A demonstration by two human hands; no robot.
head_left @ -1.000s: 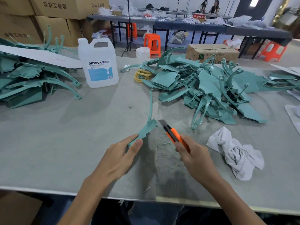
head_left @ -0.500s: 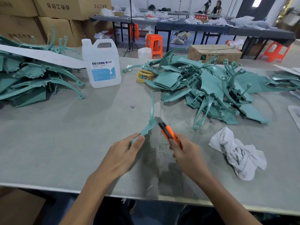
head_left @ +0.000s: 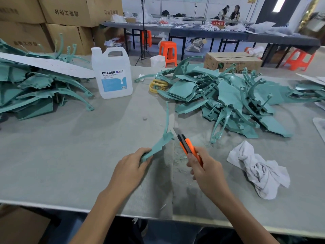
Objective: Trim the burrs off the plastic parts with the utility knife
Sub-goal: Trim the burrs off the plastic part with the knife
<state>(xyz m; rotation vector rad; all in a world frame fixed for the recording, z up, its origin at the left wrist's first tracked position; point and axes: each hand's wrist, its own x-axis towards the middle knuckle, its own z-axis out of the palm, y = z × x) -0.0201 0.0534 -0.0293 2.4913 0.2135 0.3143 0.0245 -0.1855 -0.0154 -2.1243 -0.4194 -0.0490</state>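
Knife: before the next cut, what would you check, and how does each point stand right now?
1. Grip on part by left hand: ok.
2. Grip on knife by right hand: ok.
3. Enough blade extended: ok.
4. Gap between left hand and blade: ok, the hand holds the near end and the blade is by the far bend.
5. Contact of blade with part: cannot tell.

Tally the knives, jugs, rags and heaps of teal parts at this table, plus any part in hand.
1 utility knife
1 DEXCON jug
1 white rag
2 heaps of teal parts: left heap, right heap
1 teal part in the left hand
Total: 6
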